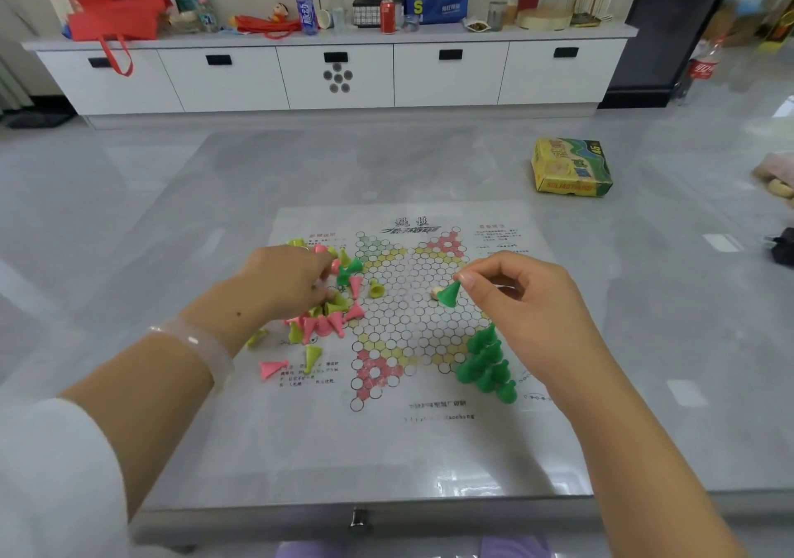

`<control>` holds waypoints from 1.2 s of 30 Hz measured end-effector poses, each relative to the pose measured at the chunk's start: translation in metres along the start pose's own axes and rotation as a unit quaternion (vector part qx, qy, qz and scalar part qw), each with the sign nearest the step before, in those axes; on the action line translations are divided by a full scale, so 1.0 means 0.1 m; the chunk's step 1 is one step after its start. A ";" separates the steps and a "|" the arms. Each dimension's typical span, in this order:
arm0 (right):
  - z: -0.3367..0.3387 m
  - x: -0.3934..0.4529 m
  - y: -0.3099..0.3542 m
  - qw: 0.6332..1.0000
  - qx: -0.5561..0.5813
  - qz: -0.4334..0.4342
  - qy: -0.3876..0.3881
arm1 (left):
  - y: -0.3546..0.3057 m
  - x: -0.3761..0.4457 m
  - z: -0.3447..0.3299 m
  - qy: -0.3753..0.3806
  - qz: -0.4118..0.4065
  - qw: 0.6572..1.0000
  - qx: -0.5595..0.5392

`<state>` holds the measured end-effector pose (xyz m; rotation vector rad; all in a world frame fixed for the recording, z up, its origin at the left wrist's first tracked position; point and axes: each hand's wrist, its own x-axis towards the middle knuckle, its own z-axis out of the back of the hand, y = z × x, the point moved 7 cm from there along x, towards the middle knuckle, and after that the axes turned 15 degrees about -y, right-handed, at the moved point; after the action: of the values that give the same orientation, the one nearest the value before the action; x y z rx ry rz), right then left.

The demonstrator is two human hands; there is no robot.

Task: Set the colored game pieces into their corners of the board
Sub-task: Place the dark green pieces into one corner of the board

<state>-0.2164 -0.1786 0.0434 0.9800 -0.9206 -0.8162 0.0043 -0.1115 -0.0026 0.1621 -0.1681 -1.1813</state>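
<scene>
My left hand [285,276] reached into the loose heap of pieces [326,312] at the left side of the board [404,321], fingers curled down among the pink, yellow and green cones; from this angle I could not tell whether it gripped one, since the fingertips were hidden in the heap. A pale bangle [202,347] sat on that wrist. Two strays, a pink piece [271,368] and a yellow piece [312,356], lay tipped over on the printed text below the heap. The board lay flat on the grey counter [343,450], its star of circles at the middle. Right of centre, my right hand [524,295] pinched a green piece [449,293] by its tip between thumb and forefinger, holding it just above the circles, the other fingers curled in. Below it, a cluster of green pieces [487,362] stood upright in the board's lower right corner. Farther right and back, a yellow-green box [571,166] rested on the counter.
</scene>
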 end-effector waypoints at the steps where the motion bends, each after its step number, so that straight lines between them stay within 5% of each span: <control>1: 0.00 0.00 0.00 1.000 -0.002 0.000 0.000 | -0.01 -0.01 0.00 0.000 -0.003 1.000 0.005; 7: -0.02 0.01 -0.01 1.000 -0.002 -0.001 -0.002 | -0.03 -0.02 -0.03 -0.009 -0.032 0.998 0.051; 13: 0.01 0.02 -0.01 1.000 -0.005 -0.001 -0.008 | 0.13 -0.05 0.12 -0.046 -0.012 0.999 -0.024; 21: -0.02 0.01 0.00 1.000 0.002 -0.004 -0.004 | 0.10 -0.10 0.00 0.056 -0.093 0.994 0.018; 26: -0.02 0.00 0.01 1.000 0.005 0.000 -0.002 | 0.10 -0.07 -0.04 0.035 -0.079 0.995 0.047; 33: -0.01 0.01 0.01 1.000 -0.005 -0.002 -0.008 | 0.03 0.03 0.05 -0.055 0.030 0.994 -0.089; 36: -0.02 0.01 0.01 1.000 -0.012 -0.002 -0.006 | -0.08 0.11 0.01 -0.082 0.008 0.994 -0.068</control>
<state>-0.2143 -0.1787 0.0438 0.9575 -0.9185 -0.8353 0.0004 -0.1247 -0.0028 -0.0560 -0.2309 -1.1861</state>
